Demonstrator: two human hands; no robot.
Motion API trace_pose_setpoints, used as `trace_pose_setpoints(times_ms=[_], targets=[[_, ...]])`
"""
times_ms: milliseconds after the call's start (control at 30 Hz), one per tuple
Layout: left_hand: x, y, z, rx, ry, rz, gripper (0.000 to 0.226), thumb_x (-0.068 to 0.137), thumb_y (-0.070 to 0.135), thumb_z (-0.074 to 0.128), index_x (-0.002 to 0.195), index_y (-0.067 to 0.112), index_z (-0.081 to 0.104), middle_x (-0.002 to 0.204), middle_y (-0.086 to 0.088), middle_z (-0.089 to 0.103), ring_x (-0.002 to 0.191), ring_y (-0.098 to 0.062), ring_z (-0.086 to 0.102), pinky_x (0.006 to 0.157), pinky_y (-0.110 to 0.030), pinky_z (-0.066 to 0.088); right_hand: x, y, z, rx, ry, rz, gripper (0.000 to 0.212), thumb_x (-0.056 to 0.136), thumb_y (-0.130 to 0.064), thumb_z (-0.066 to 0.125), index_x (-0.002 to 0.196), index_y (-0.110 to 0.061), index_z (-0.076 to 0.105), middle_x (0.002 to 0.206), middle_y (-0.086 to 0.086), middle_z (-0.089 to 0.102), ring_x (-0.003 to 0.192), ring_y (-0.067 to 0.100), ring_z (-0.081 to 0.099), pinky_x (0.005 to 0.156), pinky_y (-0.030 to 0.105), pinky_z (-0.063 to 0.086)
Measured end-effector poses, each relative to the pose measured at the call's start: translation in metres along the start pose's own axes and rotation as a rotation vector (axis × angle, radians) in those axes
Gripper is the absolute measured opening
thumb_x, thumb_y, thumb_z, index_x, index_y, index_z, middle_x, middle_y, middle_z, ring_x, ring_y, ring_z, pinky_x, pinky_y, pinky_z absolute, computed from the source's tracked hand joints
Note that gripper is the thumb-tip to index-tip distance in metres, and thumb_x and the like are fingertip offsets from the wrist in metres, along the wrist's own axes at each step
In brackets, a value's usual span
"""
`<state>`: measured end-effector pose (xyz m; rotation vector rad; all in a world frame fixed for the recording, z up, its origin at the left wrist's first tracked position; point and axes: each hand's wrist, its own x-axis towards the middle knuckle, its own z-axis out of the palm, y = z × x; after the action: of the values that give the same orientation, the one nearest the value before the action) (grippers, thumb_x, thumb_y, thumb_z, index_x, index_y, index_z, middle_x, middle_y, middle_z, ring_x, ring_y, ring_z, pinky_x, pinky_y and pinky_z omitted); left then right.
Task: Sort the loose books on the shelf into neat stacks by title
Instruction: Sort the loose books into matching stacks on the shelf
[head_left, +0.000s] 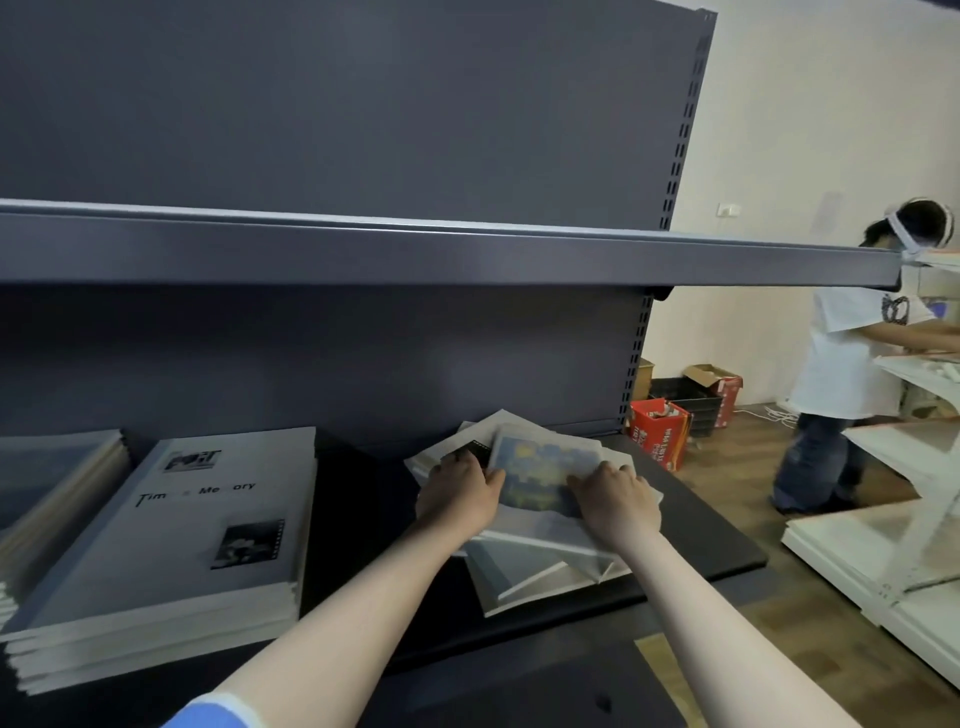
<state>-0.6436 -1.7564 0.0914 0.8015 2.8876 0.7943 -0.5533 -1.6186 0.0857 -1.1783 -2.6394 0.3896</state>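
A messy pile of loose books (540, 566) lies on the right part of the dark shelf (363, 499). On top of it is a book with a blue and yellow painted cover (535, 470). My left hand (460, 493) grips that book's left edge and my right hand (615, 504) grips its right edge. Left of the pile stands a neat stack of white books titled "Time Memory" (208, 525). Another stack with darker covers (47, 483) sits at the far left, partly cut off.
An upper shelf board (467, 254) overhangs the work area. To the right, a person in a white shirt (852, 358) stands at white shelving (883, 545). Red cardboard boxes (660, 431) and a black crate sit on the wooden floor.
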Motion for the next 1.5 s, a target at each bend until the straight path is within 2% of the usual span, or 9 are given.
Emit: trace_pose_setpoints(times_ms=[333,533,667,833,933,1033,1200,1367,1500], targets=[[-0.002,0.024,0.014,0.101,0.049,-0.008,0.05,0.094,0.045,0.045,0.116,0.002,0.055,0.125,-0.016,0.055,0.117,-0.029,0.049,0.091,-0.032,0.04,0.009,0.007,0.012,-0.027,0.095,-0.112,0.044,0.1,-0.038,0.036,0.12,-0.004,0.053,0.123,0.016,0.056,0.117,0.033,0.046,0.097,0.036,0.035],[-0.001,0.023,0.008,-0.193,-0.019,-0.155,0.048,0.079,0.04,0.07,0.107,0.002,0.06,0.113,-0.011,0.063,0.106,-0.025,0.06,0.071,-0.024,0.039,0.015,0.008,0.012,0.041,0.084,-0.123,0.04,0.098,-0.033,0.043,0.123,-0.004,0.051,0.125,0.017,0.055,0.119,0.034,0.044,0.096,0.037,0.035],[-0.005,0.026,0.008,-0.369,-0.003,-0.172,0.044,0.081,0.034,0.07,0.109,0.002,0.059,0.107,-0.008,0.062,0.106,-0.025,0.061,0.072,-0.024,0.04,0.021,0.006,0.014,0.081,0.068,-0.156,0.035,0.096,-0.029,0.043,0.118,-0.004,0.052,0.121,0.018,0.058,0.115,0.035,0.048,0.092,0.038,0.035],[-0.002,0.021,0.005,-0.542,0.073,-0.121,0.04,0.084,0.027,0.067,0.113,0.004,0.051,0.104,-0.001,0.06,0.095,-0.02,0.06,0.076,-0.027,0.045,0.025,-0.002,0.01,0.211,-0.002,-0.188,0.045,0.096,-0.034,0.045,0.128,-0.003,0.048,0.127,0.021,0.055,0.119,0.036,0.047,0.096,0.038,0.034],[-0.008,0.016,-0.007,-0.584,0.155,-0.098,0.029,0.086,0.023,0.064,0.103,0.008,0.047,0.094,-0.001,0.054,0.091,-0.021,0.057,0.071,-0.024,0.039,0.019,-0.014,0.003,0.309,-0.001,-0.225,0.05,0.098,-0.038,0.045,0.131,-0.001,0.047,0.13,0.02,0.054,0.121,0.034,0.048,0.097,0.036,0.035],[-0.014,0.002,-0.02,-0.635,0.194,-0.062,0.027,0.088,0.024,0.062,0.099,0.008,0.044,0.088,0.0,0.052,0.088,-0.025,0.057,0.068,-0.027,0.039,0.012,-0.032,0.0,0.396,-0.006,-0.246,0.047,0.096,-0.038,0.048,0.124,-0.001,0.051,0.127,0.021,0.055,0.119,0.035,0.049,0.093,0.037,0.037],[-0.025,-0.032,-0.051,-0.682,0.274,-0.044,0.025,0.09,0.023,0.061,0.095,0.007,0.043,0.077,0.004,0.044,0.067,-0.009,0.047,0.053,-0.02,0.033,-0.003,-0.072,0.002,0.566,-0.04,-0.265,0.053,0.09,-0.043,0.057,0.124,-0.003,0.052,0.12,0.018,0.059,0.114,0.033,0.054,0.083,0.034,0.037],[-0.044,-0.089,-0.092,-0.714,0.302,-0.104,0.019,0.09,0.021,0.06,0.095,0.009,0.045,0.081,0.003,0.05,0.074,-0.013,0.051,0.059,-0.024,0.036,-0.034,-0.13,0.013,0.627,-0.11,-0.341,0.058,0.09,-0.048,0.057,0.127,-0.004,0.051,0.118,0.014,0.06,0.107,0.031,0.057,0.08,0.037,0.042],[-0.058,-0.15,-0.129,-0.716,0.318,-0.16,0.023,0.088,0.019,0.062,0.103,0.005,0.053,0.096,-0.004,0.058,0.086,-0.017,0.055,0.062,-0.023,0.039,-0.069,-0.189,0.032,0.585,-0.133,-0.388,0.057,0.091,-0.049,0.055,0.127,-0.005,0.052,0.118,0.012,0.062,0.107,0.029,0.058,0.072,0.03,0.035]])
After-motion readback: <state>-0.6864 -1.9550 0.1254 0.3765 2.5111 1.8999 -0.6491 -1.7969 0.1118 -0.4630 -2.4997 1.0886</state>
